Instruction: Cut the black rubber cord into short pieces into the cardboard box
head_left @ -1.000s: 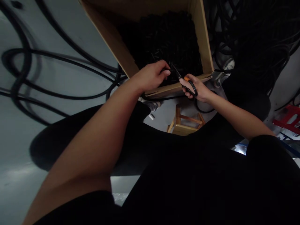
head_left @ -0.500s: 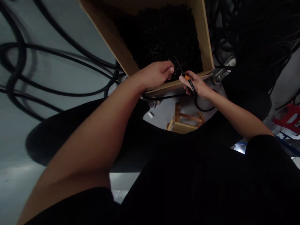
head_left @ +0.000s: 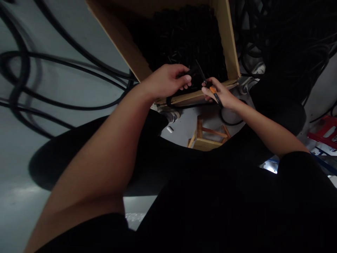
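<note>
My left hand (head_left: 172, 81) is over the near edge of a cardboard box (head_left: 233, 45), its thumb and fingers closed on a dark tube (head_left: 185, 73) whose end is hard to make out against the black contents. Just to the right, my right hand (head_left: 219, 94) grips scissors (head_left: 212, 90) with orange and black handles. Their thin blade points up and left over the box, a little apart from my left fingers. Many short black pieces (head_left: 184, 35) fill the box. A black hose (head_left: 189, 106) passes beneath both hands along the box's near side.
Thick black hoses (head_left: 65, 102) loop across the grey floor on the left. A dark heap of coiled hose (head_left: 295, 45) lies at the right. A small wooden stool (head_left: 207, 143) stands between my legs, and a red plastic item (head_left: 323, 131) is at the far right.
My left hand has moved slightly left, away from the scissors, and a dark tube now shows between its thumb and fingers. The scissors have turned slightly in my right hand.
</note>
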`<move>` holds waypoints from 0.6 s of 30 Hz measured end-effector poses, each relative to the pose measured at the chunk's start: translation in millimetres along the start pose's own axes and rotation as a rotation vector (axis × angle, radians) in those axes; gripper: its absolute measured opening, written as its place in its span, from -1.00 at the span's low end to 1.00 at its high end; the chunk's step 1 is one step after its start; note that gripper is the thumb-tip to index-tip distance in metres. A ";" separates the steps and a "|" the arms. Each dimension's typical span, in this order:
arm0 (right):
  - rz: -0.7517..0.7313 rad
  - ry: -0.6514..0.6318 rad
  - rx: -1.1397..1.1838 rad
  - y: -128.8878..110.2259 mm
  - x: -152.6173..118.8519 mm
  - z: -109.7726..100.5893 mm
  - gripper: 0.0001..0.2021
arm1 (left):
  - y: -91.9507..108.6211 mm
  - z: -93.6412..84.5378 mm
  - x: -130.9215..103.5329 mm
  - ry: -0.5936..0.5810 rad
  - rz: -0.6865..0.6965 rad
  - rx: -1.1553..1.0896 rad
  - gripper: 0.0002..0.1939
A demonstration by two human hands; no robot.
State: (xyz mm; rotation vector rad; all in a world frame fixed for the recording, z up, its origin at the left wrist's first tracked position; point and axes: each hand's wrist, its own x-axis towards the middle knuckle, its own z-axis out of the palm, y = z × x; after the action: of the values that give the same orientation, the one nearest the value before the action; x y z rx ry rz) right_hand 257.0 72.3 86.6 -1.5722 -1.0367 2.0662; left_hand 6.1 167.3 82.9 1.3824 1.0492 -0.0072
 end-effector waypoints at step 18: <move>0.069 -0.022 0.047 -45.2 -15.2 1.4 -0.51 | 16.6 7.9 -5.6 -0.009 0.015 0.060 -0.37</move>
State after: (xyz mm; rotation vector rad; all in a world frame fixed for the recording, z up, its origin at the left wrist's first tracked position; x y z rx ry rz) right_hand 253.7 92.4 129.8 -1.5864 -0.9475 2.1418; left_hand 16.9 162.3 98.0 1.4436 1.0380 -0.0340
